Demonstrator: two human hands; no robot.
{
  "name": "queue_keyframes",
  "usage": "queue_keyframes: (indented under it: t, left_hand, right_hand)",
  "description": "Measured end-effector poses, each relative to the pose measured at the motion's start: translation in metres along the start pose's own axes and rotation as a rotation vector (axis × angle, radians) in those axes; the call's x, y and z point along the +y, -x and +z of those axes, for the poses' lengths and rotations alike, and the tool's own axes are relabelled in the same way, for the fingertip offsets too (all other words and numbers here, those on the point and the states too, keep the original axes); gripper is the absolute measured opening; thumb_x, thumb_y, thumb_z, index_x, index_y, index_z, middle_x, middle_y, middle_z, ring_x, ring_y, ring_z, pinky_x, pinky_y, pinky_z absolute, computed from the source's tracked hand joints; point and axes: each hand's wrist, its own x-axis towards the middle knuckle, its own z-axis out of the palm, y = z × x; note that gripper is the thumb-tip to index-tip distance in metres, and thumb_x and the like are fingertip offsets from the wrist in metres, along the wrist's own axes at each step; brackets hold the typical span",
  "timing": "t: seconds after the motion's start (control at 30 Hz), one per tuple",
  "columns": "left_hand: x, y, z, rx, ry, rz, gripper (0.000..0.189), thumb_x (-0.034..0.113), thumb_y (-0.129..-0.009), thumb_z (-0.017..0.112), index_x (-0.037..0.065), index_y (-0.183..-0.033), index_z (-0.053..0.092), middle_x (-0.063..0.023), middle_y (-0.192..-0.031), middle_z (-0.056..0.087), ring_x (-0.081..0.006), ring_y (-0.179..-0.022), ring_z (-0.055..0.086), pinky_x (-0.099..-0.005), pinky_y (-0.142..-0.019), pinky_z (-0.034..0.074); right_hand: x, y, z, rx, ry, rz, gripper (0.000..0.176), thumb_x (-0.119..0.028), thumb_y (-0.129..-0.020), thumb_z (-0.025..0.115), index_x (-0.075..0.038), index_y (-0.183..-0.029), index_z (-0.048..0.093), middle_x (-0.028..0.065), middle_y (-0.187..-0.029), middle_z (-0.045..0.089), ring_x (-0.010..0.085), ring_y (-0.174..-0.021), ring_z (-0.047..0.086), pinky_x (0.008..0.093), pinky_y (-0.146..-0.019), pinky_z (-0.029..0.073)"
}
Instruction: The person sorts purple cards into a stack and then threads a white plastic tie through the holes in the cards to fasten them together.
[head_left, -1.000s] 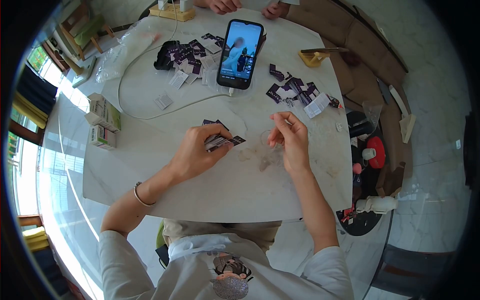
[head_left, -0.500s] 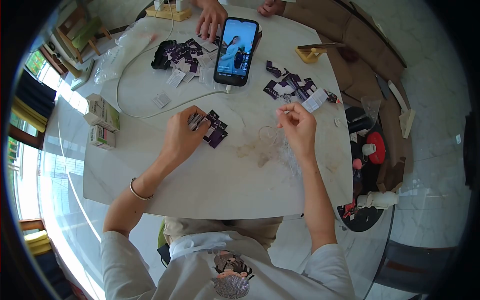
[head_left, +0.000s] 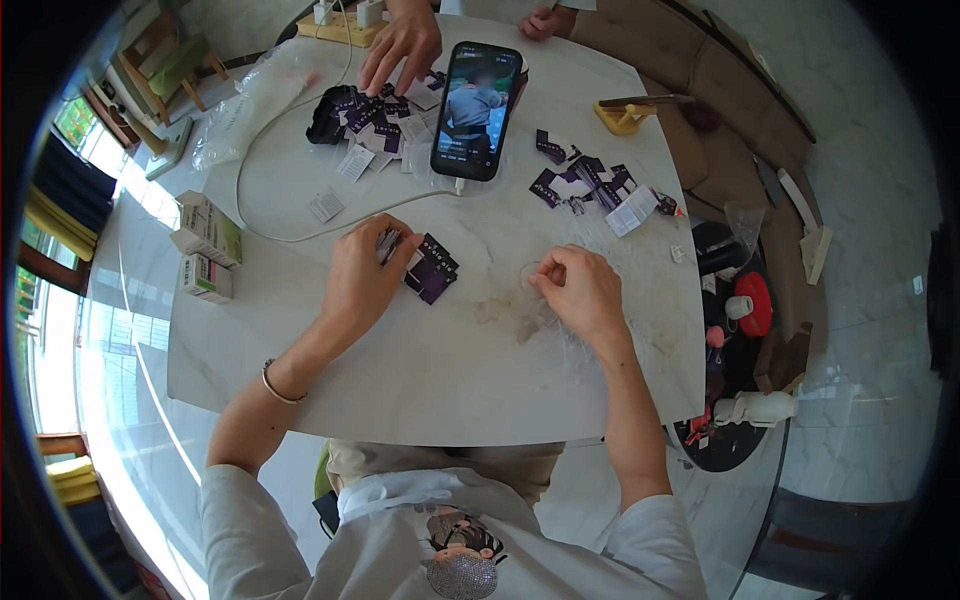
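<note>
My left hand (head_left: 365, 270) is closed around a small stack of purple printed cards (head_left: 434, 270), which fan out past the fingertips above the table. Thumb and fingers of my right hand (head_left: 583, 290) are pinched together at a thin clear loop (head_left: 527, 268); whether they grip it is too fine to make out. Beside and under that hand lies a tangle of clear thin strands (head_left: 578, 345). Beyond it sits a pile of purple and white cards (head_left: 590, 182) with a white printed slip (head_left: 632, 211) on its near side.
A phone (head_left: 470, 112) stands propped up, its white cable (head_left: 300, 238) curving over the table. Another person's hand (head_left: 403, 48) touches a second card pile (head_left: 372, 120). Small boxes (head_left: 207, 230) stand at left, a yellow phone stand (head_left: 622, 118) at far right.
My right hand has come down and left towards the clear loop. My left hand keeps hold of the cards, almost unmoved. The other person's hand has shifted left over its pile.
</note>
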Motion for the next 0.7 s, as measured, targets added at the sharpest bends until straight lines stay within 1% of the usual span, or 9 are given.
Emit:
queue_keyframes:
  t: [0.1,0.2,0.3,0.4,0.5,0.6,0.7]
  left_hand:
    - [0.005,0.001,0.000,-0.024,0.048,-0.068,0.027,0.024,-0.093,0.067,-0.003,-0.087,0.065,-0.0047,-0.069,0.060,-0.0092,-0.058,0.052,-0.0280,-0.053,0.042]
    - [0.007,-0.001,-0.002,-0.095,0.137,-0.247,0.030,0.028,-0.095,0.064,-0.001,-0.090,0.064,-0.0018,-0.067,0.058,-0.0060,-0.059,0.051,-0.0249,-0.047,0.037]
    - [0.007,-0.001,-0.005,-0.144,0.373,-0.329,0.029,0.029,-0.096,0.063,0.000,-0.093,0.063,-0.0031,-0.074,0.060,-0.0050,-0.057,0.050,-0.0218,-0.044,0.033]
    - [0.010,-0.002,-0.006,-0.125,0.571,-0.387,0.027,0.028,-0.096,0.063,0.001,-0.096,0.059,-0.0063,-0.085,0.062,-0.0060,-0.056,0.049,-0.0209,-0.043,0.034]
    - [0.004,-0.003,-0.005,-0.101,0.727,-0.431,0.025,0.027,-0.096,0.063,0.003,-0.097,0.057,-0.0079,-0.095,0.061,-0.0071,-0.057,0.049,-0.0214,-0.044,0.036]
    - [0.002,-0.003,-0.007,-0.145,0.791,-0.453,0.021,0.025,-0.096,0.062,0.004,-0.098,0.057,-0.0070,-0.095,0.061,-0.0071,-0.061,0.050,-0.0215,-0.045,0.037]
    - [0.000,-0.002,-0.006,-0.162,0.840,-0.447,0.018,0.022,-0.096,0.062,0.005,-0.099,0.057,-0.0071,-0.096,0.061,-0.0074,-0.064,0.052,-0.0216,-0.048,0.039]
  right_hand:
    - [0.004,0.000,0.005,0.035,-0.003,-0.041,0.011,-0.015,-0.080,0.073,-0.007,-0.076,0.065,0.0048,-0.077,0.067,0.0234,-0.073,0.067,0.0388,-0.064,0.050]
    - [0.006,-0.001,0.003,0.135,-0.058,-0.125,0.010,-0.013,-0.086,0.068,-0.006,-0.084,0.062,0.0058,-0.079,0.069,0.0250,-0.073,0.068,0.0396,-0.064,0.050]
    - [0.005,-0.004,0.002,0.149,-0.226,-0.015,0.008,-0.012,-0.093,0.060,-0.005,-0.091,0.056,0.0086,-0.076,0.069,0.0234,-0.066,0.067,0.0364,-0.062,0.049]
    - [0.008,-0.008,-0.002,0.137,-0.417,0.002,0.008,-0.011,-0.097,0.054,-0.004,-0.094,0.053,0.0098,-0.070,0.068,0.0196,-0.058,0.063,0.0328,-0.058,0.047]
    - [0.005,-0.009,-0.007,0.144,-0.471,0.116,0.006,-0.009,-0.097,0.052,-0.004,-0.094,0.052,0.0081,-0.064,0.065,0.0143,-0.055,0.060,0.0306,-0.056,0.045]
    - [0.014,-0.011,-0.004,0.145,-0.518,0.099,0.004,-0.007,-0.096,0.054,-0.003,-0.098,0.054,0.0064,-0.065,0.066,0.0120,-0.056,0.058,0.0301,-0.056,0.045]
    - [0.015,-0.011,-0.003,0.141,-0.519,0.059,0.013,-0.006,-0.094,0.057,-0.002,-0.107,0.059,0.0065,-0.066,0.067,0.0103,-0.056,0.056,0.0275,-0.056,0.044]
